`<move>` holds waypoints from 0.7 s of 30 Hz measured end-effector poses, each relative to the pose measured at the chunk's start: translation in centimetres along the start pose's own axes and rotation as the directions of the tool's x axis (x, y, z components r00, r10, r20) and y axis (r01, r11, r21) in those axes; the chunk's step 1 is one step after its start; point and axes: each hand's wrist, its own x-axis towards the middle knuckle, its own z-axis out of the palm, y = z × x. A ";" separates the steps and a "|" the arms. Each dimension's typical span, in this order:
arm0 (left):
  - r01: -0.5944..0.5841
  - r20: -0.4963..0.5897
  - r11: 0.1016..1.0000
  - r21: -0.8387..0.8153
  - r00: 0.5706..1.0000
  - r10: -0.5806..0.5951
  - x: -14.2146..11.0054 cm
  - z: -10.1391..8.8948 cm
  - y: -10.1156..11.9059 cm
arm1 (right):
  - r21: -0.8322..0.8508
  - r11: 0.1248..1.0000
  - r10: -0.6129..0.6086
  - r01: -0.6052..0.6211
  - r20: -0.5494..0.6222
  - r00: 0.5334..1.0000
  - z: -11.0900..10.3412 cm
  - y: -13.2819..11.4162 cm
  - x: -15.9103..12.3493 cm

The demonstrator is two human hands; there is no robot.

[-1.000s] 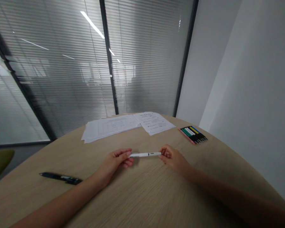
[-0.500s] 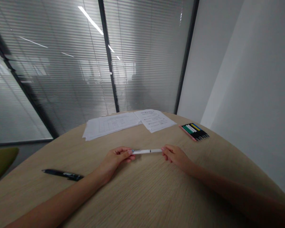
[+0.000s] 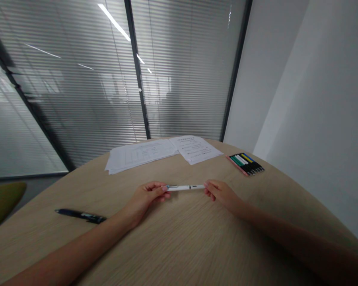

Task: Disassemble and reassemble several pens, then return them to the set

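A white pen with a metal clip and a dark ring near its middle lies level between my two hands, just over the table. My left hand pinches its clip end between thumb and fingers. At the other end, my right hand grips the tip with its fingertips, which hide the point. Beside my left forearm rests a black pen, its tip towards the left and its rear end close to the arm.
Printed sheets spread along the far edge, with another page overlapping them. To the right lies a row of several coloured pens. A green chair stands off the left edge; a wall rises at the right.
The whole view has shifted slightly. A small dark mark now shows on the white pen's right part, as if it has turned a little; both hands keep their hold.
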 end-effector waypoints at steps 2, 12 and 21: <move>-0.001 -0.011 1.000 -0.007 1.000 0.001 -0.1 0.1 0.1 | 0.001 1.000 -0.009 0.009 -0.007 1.000 -0.1 -0.1 0.0; -0.042 -0.055 0.999 -0.016 0.998 0.041 -0.5 0.4 0.4 | 0.193 0.981 -0.018 0.016 0.008 1.000 0.2 -0.8 -0.1; -0.055 -0.031 0.998 0.031 0.998 0.056 -0.5 0.6 0.3 | 0.000 1.000 0.006 -0.006 0.027 1.000 -0.1 -0.1 -0.1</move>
